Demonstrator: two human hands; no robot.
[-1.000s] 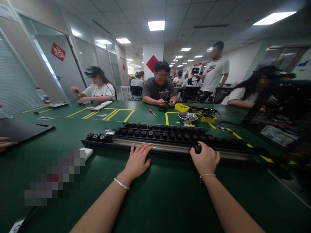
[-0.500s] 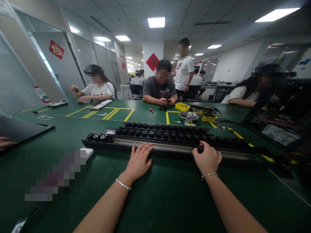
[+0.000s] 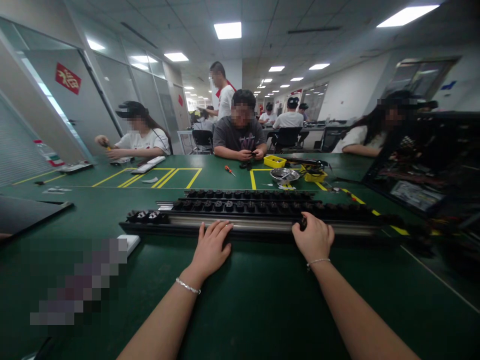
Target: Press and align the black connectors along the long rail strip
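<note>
- Firstly, at the far left lay a dark flat panel (image 3: 26, 212) on the green table (image 3: 262, 300), well apart from both hands.
- Nearer, a small white block (image 3: 129, 243) lay just before the left end of the rail.
- The rail (image 3: 258, 223), a long black strip with a silver channel, lay across the table in front of the person, with its long axis going from left to right. Black knobs (image 3: 240, 206) sat in rows along its far side.
- The left hand (image 3: 210, 248) lay flat on the near edge of the rail, fingers spread and straight, palm down. It held nothing and only pressed on the strip.
- The right hand (image 3: 314, 239) was curled at the rail, further to the right, with the fingertips closed around one small black knob (image 3: 302, 223). How firm this grip was, I could not tell.
- So the rail lay just ahead of both hands, and both touched it. The right hand was the nearer one to the knobs; the free part of the rail went on to the right of it.
- Beyond the rail were a red screwdriver (image 3: 228, 170), a yellow tray (image 3: 274, 160) and a metal bowl (image 3: 284, 175).
- Other people sat at the far side of the table, busy with their own hands.
</note>
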